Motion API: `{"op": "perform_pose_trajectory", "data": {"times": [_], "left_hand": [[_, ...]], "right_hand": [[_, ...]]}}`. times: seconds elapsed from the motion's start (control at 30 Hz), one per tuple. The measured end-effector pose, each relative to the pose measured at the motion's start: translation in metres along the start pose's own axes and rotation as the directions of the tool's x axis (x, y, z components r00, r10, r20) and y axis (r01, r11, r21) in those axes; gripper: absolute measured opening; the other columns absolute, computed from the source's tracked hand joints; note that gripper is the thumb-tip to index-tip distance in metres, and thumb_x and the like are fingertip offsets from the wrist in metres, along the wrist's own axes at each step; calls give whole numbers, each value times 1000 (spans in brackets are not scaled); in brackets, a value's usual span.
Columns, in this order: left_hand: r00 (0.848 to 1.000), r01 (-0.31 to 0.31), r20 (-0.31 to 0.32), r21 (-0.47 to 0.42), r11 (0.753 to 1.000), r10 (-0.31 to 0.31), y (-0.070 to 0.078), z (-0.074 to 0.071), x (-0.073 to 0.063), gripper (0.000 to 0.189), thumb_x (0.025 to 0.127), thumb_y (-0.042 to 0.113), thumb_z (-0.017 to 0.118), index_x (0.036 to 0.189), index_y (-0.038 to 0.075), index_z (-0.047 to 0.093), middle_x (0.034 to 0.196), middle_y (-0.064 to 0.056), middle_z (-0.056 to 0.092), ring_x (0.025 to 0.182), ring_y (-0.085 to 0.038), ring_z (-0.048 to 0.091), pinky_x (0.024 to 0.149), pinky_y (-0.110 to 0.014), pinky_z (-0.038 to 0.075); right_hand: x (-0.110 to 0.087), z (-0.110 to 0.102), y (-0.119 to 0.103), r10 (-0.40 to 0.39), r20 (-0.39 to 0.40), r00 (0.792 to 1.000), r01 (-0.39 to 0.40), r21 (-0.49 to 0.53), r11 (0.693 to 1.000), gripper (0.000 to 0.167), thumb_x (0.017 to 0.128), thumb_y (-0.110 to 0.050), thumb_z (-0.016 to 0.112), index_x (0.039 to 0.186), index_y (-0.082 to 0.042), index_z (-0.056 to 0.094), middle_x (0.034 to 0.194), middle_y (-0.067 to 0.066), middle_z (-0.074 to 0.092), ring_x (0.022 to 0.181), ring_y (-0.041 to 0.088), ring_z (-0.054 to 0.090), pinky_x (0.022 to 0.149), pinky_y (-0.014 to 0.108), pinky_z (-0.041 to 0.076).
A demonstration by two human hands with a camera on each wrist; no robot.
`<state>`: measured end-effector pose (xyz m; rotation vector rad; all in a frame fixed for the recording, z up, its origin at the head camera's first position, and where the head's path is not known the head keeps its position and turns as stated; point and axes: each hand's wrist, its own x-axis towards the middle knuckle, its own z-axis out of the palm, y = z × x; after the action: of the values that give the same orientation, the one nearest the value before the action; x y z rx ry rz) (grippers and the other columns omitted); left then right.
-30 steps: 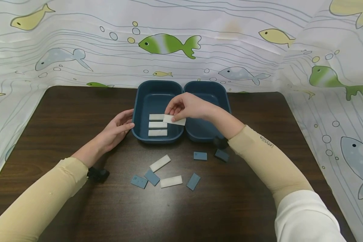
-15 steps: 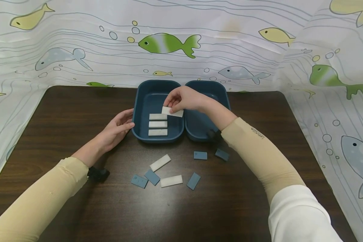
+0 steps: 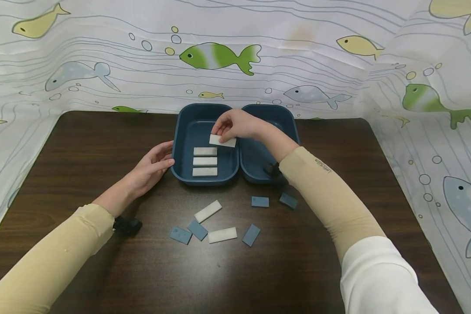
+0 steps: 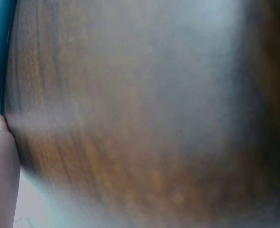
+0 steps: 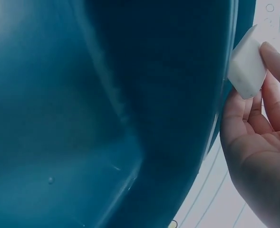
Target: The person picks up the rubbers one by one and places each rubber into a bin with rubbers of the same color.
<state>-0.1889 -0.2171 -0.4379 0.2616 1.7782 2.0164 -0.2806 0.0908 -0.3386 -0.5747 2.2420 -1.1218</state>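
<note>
In the head view, my right hand [image 3: 238,124] pinches a white rectangular tile [image 3: 230,143] between thumb and fingers, over the right part of the left blue bin [image 3: 186,128]. Three white tiles [image 3: 205,162] lie in a column inside that bin, just in front of the held one. The right wrist view shows the thumb on one face of the white tile [image 5: 248,66], fingers behind. My left hand [image 3: 151,169] rests its extended fingers and thumb against the bin's left outer wall. Only a bit of the left hand [image 4: 1,161] shows in the left wrist view.
A second blue bin [image 3: 272,114] stands beside the first on the right, partly behind the right forearm. Two white tiles [image 3: 223,235] and several blue tiles [image 3: 251,235] lie scattered on the dark wooden table [image 3: 141,270]. A fish-patterned sheet [image 3: 141,87] rises behind the table.
The right hand has moved away toward the back of the left bin and slightly left, carrying the white tile. The left hand and the other tiles have stayed in place.
</note>
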Motion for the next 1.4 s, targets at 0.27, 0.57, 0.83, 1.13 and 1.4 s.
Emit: {"op": "perform_pose_trajectory", "data": {"times": [0.27,0.57,0.83,1.13,1.4], "left_hand": [[1000,6,-5,1,1000,-6,1,1,0,58,111,9,53,163,10,30,151,5,44,137,-8,46,110,-13,40],[1000,0,-2,-14,1000,0,1,1,0,58,111,8,53,164,10,29,152,5,44,137,-8,46,110,-13,41],[1000,14,-4,-28,1000,-14,2,1,-1,59,110,9,55,164,13,30,150,9,44,136,-6,47,110,-15,40],[1000,16,-4,-28,999,-16,3,1,-2,56,111,9,53,162,14,32,150,8,44,136,-6,46,110,-15,39],[1000,13,-3,-29,1000,-13,3,2,-1,57,110,9,55,163,14,32,150,8,44,136,-6,46,109,-15,40]], "right_hand": [[10,0,3,-17,16,1000,17,-36,999,25,95,2,75,120,1,73,105,7,66,97,19,59,84,23,52],[24,3,6,-57,32,998,59,-93,994,25,94,3,76,119,1,74,103,8,67,94,19,59,83,23,52],[33,8,8,-99,59,993,107,-149,983,26,95,5,74,120,2,73,107,11,68,96,19,60,87,24,53],[42,13,7,-100,80,992,116,-221,968,25,96,5,73,120,3,72,111,14,67,100,21,60,92,27,52],[50,18,10,-94,85,992,112,-242,964,24,97,5,72,121,4,72,113,15,67,102,22,60,94,28,52]]}}
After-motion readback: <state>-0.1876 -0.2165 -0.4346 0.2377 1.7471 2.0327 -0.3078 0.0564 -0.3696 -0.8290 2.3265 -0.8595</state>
